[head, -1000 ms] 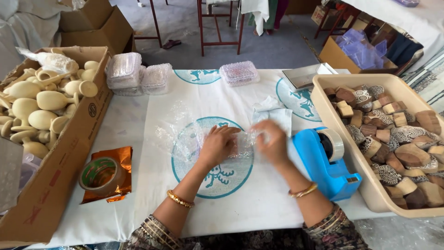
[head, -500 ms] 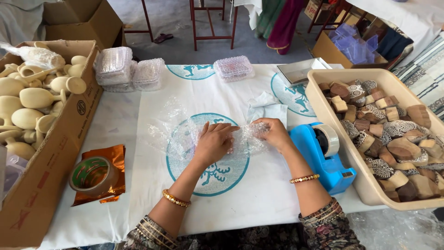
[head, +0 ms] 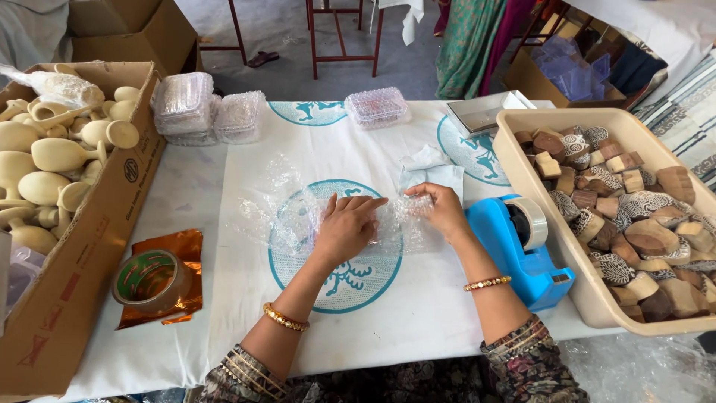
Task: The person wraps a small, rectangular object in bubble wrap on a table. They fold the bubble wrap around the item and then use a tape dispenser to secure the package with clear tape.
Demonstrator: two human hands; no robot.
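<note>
A sheet of clear bubble wrap [head: 280,205] lies on the white printed table cover [head: 388,313]. My left hand [head: 344,226] presses flat on the wrap's middle, over something hidden underneath. My right hand [head: 441,210] pinches the wrap's right end between its fingers, just left of the blue tape dispenser [head: 523,250]. Both wrists wear gold bangles.
A beige tub [head: 522,179] of carved wooden blocks stands at the right. A cardboard box [head: 89,246] of pale wooden cups sits at the left, a tape roll [head: 149,280] on orange foil beside it. Bubble-wrapped bundles [head: 209,112] and a clear plastic box [head: 378,107] line the far edge.
My right hand has gone from a blurred move to pinching the wrap's right end. My left hand stays pressed on the wrap. A person in a green garment has come into view beyond the table.
</note>
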